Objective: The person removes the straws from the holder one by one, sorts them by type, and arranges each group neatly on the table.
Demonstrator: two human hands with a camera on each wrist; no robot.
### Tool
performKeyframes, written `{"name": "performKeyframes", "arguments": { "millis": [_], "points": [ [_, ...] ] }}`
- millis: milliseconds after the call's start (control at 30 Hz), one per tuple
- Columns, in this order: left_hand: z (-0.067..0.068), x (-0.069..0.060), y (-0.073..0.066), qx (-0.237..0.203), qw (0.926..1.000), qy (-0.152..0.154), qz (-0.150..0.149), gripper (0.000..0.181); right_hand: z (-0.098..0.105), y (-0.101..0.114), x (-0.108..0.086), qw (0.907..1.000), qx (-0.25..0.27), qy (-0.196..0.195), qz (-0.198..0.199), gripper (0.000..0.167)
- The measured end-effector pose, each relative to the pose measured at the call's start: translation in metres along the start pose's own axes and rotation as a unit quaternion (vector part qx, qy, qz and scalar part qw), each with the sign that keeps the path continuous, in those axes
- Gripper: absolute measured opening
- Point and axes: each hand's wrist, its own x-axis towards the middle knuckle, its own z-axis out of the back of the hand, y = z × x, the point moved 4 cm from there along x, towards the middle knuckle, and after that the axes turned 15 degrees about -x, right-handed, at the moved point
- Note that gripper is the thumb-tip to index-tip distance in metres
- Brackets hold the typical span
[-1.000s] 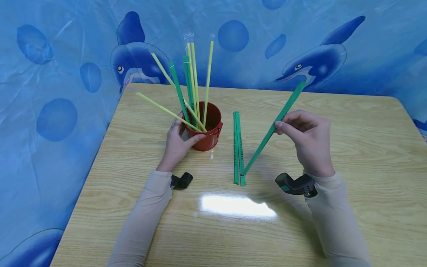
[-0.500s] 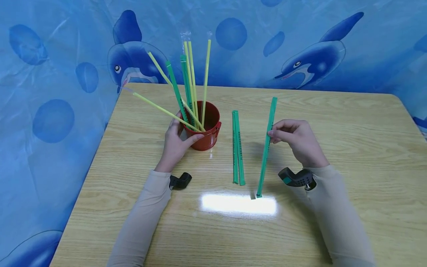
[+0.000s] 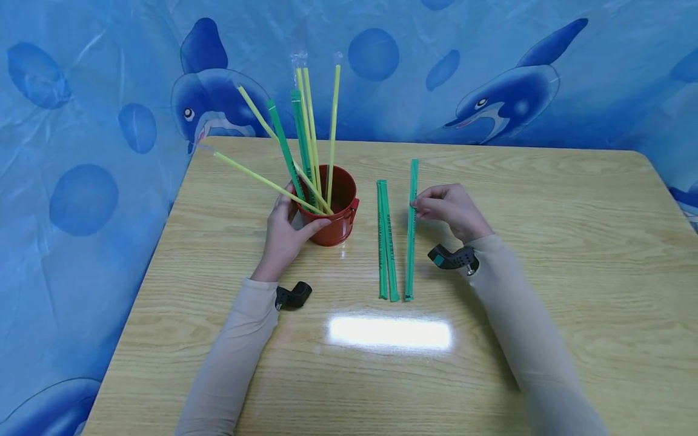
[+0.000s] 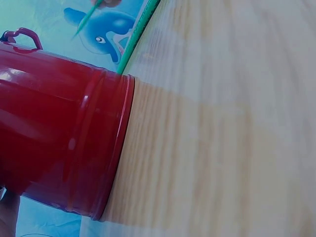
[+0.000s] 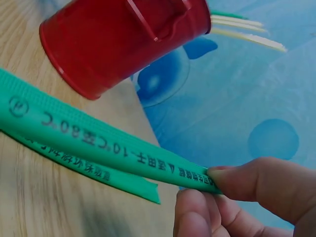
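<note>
A red metal bucket (image 3: 334, 227) stands on the table, holding several yellow straws (image 3: 334, 130) in clear film and a few green-wrapped straws (image 3: 282, 142). My left hand (image 3: 285, 239) grips the bucket's left side, thumb in front and fingers behind. Between thumb and fingertips my right hand (image 3: 449, 209) pinches a green-wrapped straw (image 3: 411, 242) around its upper part. Right of the bucket, two more green-wrapped straws (image 3: 386, 242) lie side by side on the table. Dark print shows on the pinched straw (image 5: 108, 140) in the right wrist view.
The wooden table (image 3: 349, 387) carries a bright light reflection near its middle. Behind it hangs a blue backdrop (image 3: 373, 54) with dolphin pictures. One yellow straw (image 3: 256, 175) leans far out over the bucket's left rim.
My right hand has carried the green-wrapped straw left, turning it from slanted to nearly parallel with the two lying ones. My left hand stays on the bucket.
</note>
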Motion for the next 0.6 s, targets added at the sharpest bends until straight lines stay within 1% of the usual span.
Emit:
{"name": "performKeyframes", "arguments": {
  "millis": [167, 300, 467, 600],
  "points": [
    [0.0, 0.001, 0.001, -0.009, 0.9999, 0.002, -0.003, 0.081, -0.007, -0.004, 0.01, 0.9998, 0.005, 0.018, -0.008, 0.023],
    [0.0, 0.001, 0.001, -0.01, 0.9999, 0.002, -0.007, 0.081, -0.011, -0.004, 0.012, 0.9997, -0.007, 0.024, -0.003, 0.026],
    [0.001, 0.0, 0.001, -0.005, 0.9999, -0.001, -0.009, 0.082, -0.013, -0.004, 0.013, 0.9997, -0.002, 0.022, -0.006, 0.026],
    [0.001, 0.0, 0.001, -0.003, 1.0, 0.001, -0.008, 0.082, -0.016, -0.004, 0.014, 0.9995, 0.001, 0.03, -0.008, 0.025]
  ]
}}
